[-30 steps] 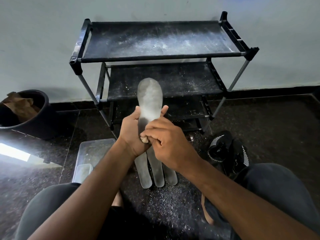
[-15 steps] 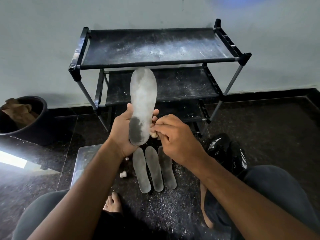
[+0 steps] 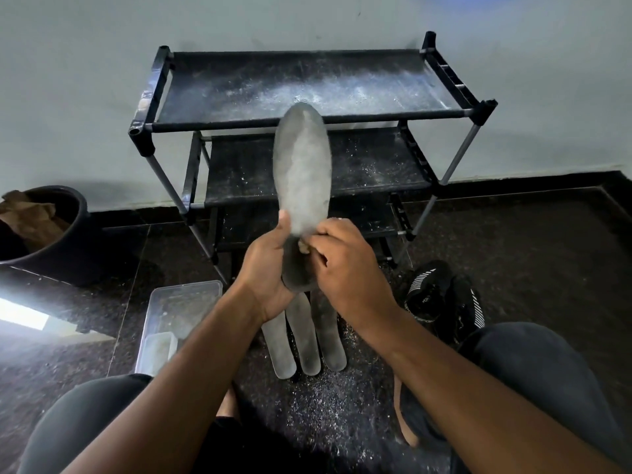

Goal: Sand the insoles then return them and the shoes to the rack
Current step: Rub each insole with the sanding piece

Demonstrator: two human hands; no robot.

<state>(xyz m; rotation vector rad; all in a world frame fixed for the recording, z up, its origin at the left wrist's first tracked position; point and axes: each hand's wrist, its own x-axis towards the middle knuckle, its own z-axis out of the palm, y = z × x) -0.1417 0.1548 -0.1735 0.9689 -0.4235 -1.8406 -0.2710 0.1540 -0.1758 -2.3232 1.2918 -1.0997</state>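
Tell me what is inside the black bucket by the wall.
The black bucket holds crumpled brown material, likely paper or cloth, rising above its rim. Whatever lies beneath it, and the bucket's bottom, is covered and cannot be seen.

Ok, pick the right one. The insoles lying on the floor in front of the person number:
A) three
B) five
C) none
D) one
A: three insoles lie side by side on the floor, below the fourth insole that the left hand holds upright.
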